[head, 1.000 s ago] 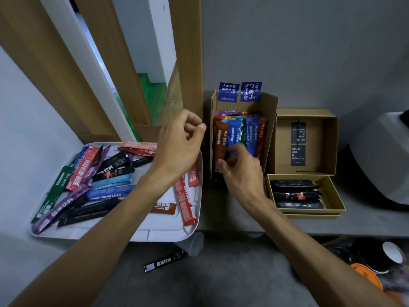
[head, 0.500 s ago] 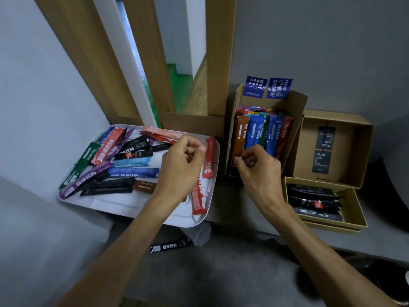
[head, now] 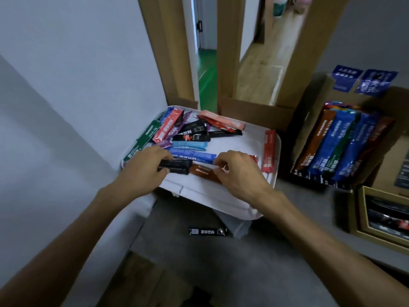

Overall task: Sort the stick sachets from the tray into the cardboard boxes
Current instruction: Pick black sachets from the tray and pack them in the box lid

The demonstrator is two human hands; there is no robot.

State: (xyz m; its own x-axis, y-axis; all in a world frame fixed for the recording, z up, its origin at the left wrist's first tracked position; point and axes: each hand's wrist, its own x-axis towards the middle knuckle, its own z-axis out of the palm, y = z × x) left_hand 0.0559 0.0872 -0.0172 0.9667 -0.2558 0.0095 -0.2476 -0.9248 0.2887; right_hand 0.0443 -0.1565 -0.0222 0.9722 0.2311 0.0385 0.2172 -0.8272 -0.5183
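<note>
The white rounded plastic tray point(head: 241, 142) rests on a grey ledge against the wall. It holds the unsorted stock: stick sachets in green, red, purple, blue and black, lying flat and crossed.

The left hand point(head: 143, 171) grips the black stick sachets point(head: 177, 166), apparently two, at the tray's near-left edge. Its fingers curl over them, probably to lift one colour together.

The right hand point(head: 240, 175) has its fingers curled and pinches the end of a brown stick sachet point(head: 202, 172) lying just beside the black ones.

Both destinations stand to the right of the tray:
- The upright brown cardboard box point(head: 309, 114) holds coloured sachets on end, side by side, so each colour shows from the front.
- The low flat cardboard box point(head: 363, 218) holds dark sachets laid flat. By colour, the black ones likely belong here.

One loose black sachet point(head: 208, 232) lies on the grey surface below the tray and needs retrieval.
</note>
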